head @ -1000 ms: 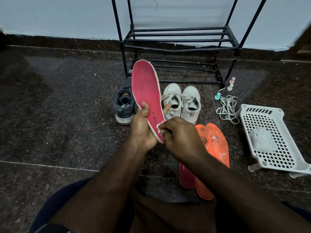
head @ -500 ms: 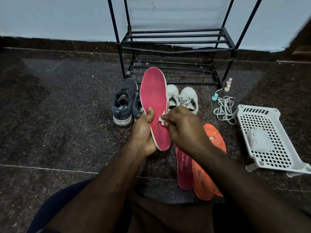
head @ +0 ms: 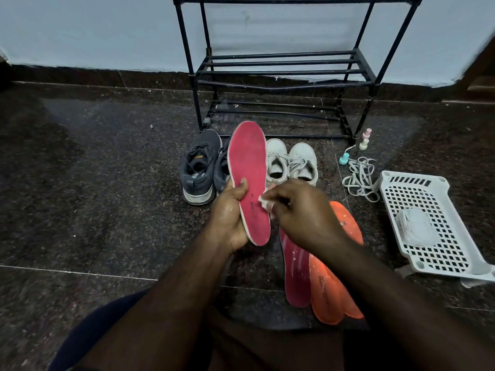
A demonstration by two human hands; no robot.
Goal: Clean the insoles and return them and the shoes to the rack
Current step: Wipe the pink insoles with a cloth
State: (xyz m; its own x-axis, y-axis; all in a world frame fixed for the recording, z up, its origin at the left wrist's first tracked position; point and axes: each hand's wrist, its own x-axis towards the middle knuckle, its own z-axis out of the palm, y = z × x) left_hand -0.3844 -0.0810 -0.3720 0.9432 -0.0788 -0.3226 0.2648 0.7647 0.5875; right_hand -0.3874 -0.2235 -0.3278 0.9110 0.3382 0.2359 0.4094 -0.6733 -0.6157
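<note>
Dark speckled stone floor [head: 93,210]. Far centre: black rack [head: 281,73]. Before it: grey sneakers [head: 199,167], white sneakers [head: 292,163]. Right: laces [head: 360,178], white basket [head: 428,223]. Near: red insole [head: 294,274], orange insoles [head: 332,298].

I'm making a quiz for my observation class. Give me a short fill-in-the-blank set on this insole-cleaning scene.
1. The left hand holds up a ___ insole.
2. The right hand pinches a small white ___ against that insole.
3. Both pairs of shoes, the grey sneakers and the white sneakers, stand on the floor in front of the black ___.
4. On the floor under the right forearm lie one pink insole and two ___ insoles.

Missing words: pink; wipe; rack; orange
</note>
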